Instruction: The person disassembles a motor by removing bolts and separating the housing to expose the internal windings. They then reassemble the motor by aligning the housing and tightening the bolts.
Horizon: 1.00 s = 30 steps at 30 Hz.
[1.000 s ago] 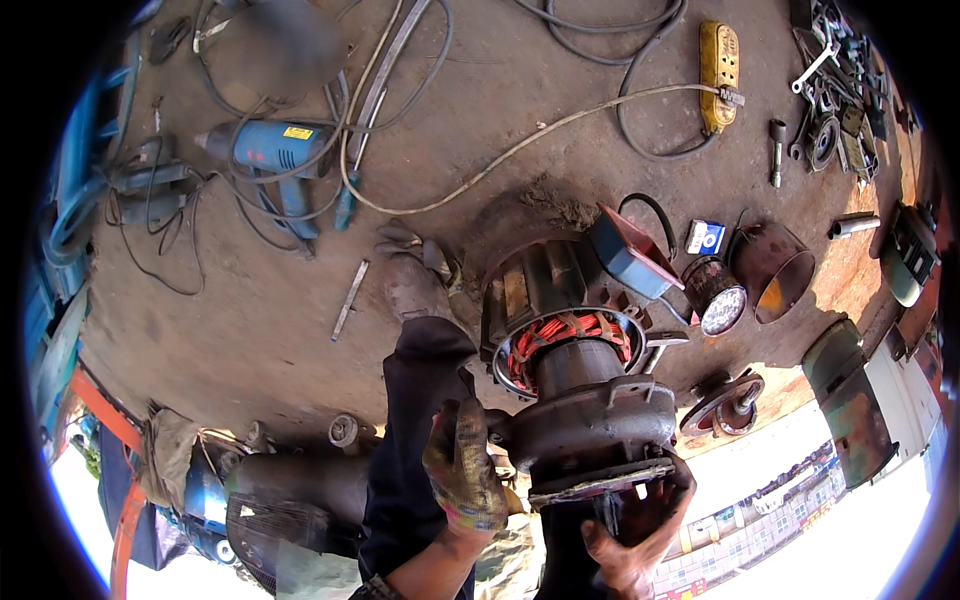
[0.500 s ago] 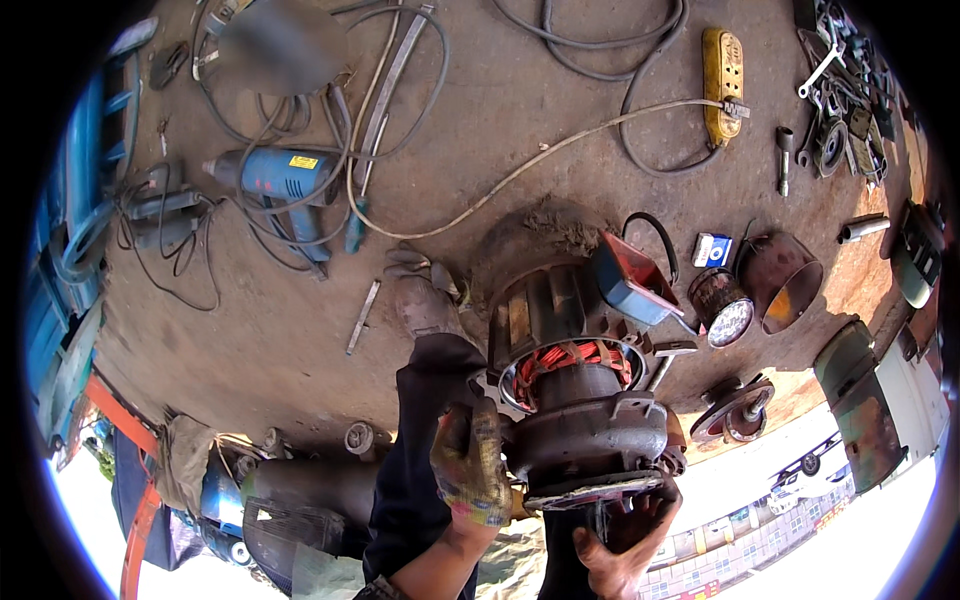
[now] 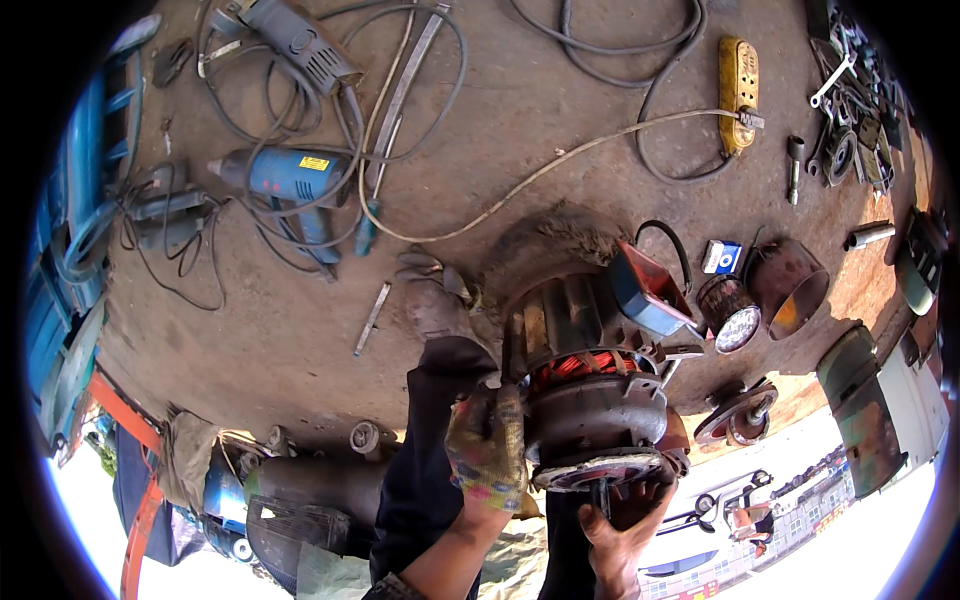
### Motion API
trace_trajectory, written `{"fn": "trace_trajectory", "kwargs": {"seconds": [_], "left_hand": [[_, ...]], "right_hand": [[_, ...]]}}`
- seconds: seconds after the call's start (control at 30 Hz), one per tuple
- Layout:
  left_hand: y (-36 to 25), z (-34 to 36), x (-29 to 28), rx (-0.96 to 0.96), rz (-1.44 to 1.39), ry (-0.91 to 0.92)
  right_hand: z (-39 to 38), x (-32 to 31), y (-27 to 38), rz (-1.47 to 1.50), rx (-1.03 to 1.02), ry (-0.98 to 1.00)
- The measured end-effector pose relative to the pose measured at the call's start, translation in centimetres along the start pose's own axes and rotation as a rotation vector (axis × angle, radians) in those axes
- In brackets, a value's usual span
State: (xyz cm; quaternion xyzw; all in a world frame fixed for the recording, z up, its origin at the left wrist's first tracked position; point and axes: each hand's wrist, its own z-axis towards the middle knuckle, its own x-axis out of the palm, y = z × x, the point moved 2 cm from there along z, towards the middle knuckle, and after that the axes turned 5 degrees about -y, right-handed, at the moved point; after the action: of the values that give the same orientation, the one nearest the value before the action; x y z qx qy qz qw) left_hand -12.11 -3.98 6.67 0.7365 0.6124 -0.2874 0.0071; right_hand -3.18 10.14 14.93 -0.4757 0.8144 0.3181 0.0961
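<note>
A dark electric motor housing (image 3: 560, 325) lies on the ground between my legs, red copper windings (image 3: 585, 368) showing at its near opening. The heavy round end cover (image 3: 595, 420) sits close in front of that opening, with a narrow gap left between them. From the flange on its near side a shaft (image 3: 600, 495) sticks out toward me. My left hand (image 3: 488, 450), in a stained work glove, is closed at the cover's left side. Bare, my right hand (image 3: 630, 520) grips the cover from below on the right, thumb near the shaft and some fingers hidden.
A red-and-blue tray (image 3: 650, 292) leans against the housing. Right of it are a tin can (image 3: 730, 315), a rusty cylinder (image 3: 790, 285) and a flanged part (image 3: 738, 415). A blue heat gun (image 3: 290, 178), an angle grinder (image 3: 305, 45), cables and a yellow power strip (image 3: 739, 95) lie beyond.
The end cover has moved in closer to the housing, and less of the windings shows. Both hands moved with it. My view has shifted slightly.
</note>
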Motion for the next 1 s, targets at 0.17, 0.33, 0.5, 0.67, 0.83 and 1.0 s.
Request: {"fn": "trace_trajectory", "kwargs": {"seconds": [0.17, 0.33, 0.5, 0.67, 0.83, 1.0], "left_hand": [[-0.3, 0.3, 0.4, 0.174, 0.149, -0.043], [0.6, 0.3, 1.5, 0.235, 0.194, -0.041], [-0.5, 0.1, 2.3, 0.457, 0.268, -0.081], [-0.3, 0.1, 2.8, 0.444, 0.244, 0.048], [0.4, 0.3, 3.3, 0.447, 0.264, 0.023], [2.0, 0.8, 3.7, 0.504, 0.247, 0.042]], "right_hand": [[0.9, 0.8, -0.3, 0.109, 0.029, 0.032], [1.7, 1.6, -0.4, 0.071, 0.010, 0.043], [2.1, 1.7, -0.8, 0.094, -0.026, 0.059], [2.2, 1.9, -1.0, 0.079, -0.035, 0.083], [2.1, 1.0, -0.3, 0.064, 0.000, 0.130], [5.5, -1.2, -0.3, 0.164, -0.128, -0.004]]}}
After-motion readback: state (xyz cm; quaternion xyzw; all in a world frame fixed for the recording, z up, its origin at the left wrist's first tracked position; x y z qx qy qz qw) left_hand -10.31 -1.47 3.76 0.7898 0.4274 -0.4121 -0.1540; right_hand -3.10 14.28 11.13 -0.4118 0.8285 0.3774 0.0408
